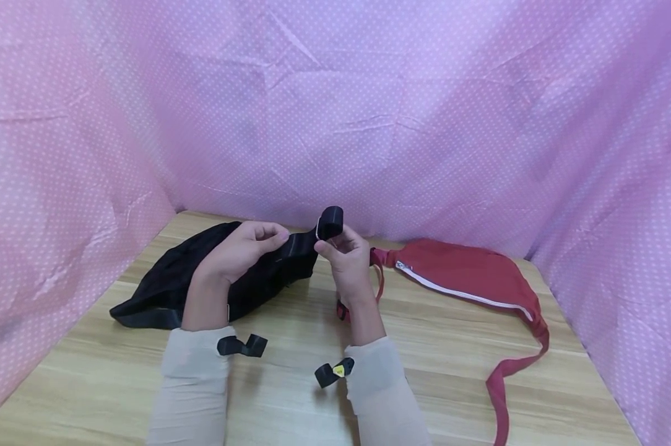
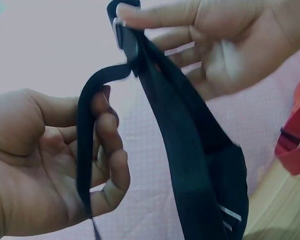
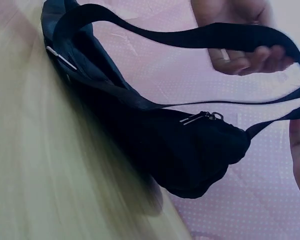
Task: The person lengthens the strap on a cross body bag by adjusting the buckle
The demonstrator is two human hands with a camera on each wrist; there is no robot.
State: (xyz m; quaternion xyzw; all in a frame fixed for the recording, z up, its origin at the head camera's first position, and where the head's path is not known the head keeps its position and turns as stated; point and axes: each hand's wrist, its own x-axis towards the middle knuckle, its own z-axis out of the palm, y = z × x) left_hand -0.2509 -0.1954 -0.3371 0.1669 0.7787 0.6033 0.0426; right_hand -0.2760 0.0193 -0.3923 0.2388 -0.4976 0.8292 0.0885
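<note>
A black waist bag (image 1: 168, 269) lies on the left of the table, its webbing strap (image 2: 84, 145) raised off it. My left hand (image 1: 238, 251) pinches the strap between thumb and fingers, seen from the palm side in the left wrist view. Close to the strap's slider buckle (image 2: 128, 44), my right hand (image 1: 351, 266) holds the webbing by thumb and fingers, with a short loop (image 1: 331, 222) standing above them. The bag's zipper pull (image 3: 192, 119) shows in the right wrist view, where my right hand is cut off by the frame edge.
A red waist bag (image 1: 463, 269) with a white zipper lies on the right of the wooden table (image 1: 291, 396). Its strap (image 1: 498, 387) trails to the front edge, and its red buckle (image 1: 343, 311) sits beside my right wrist. Pink dotted cloth (image 1: 335, 111) encloses the table's back and sides.
</note>
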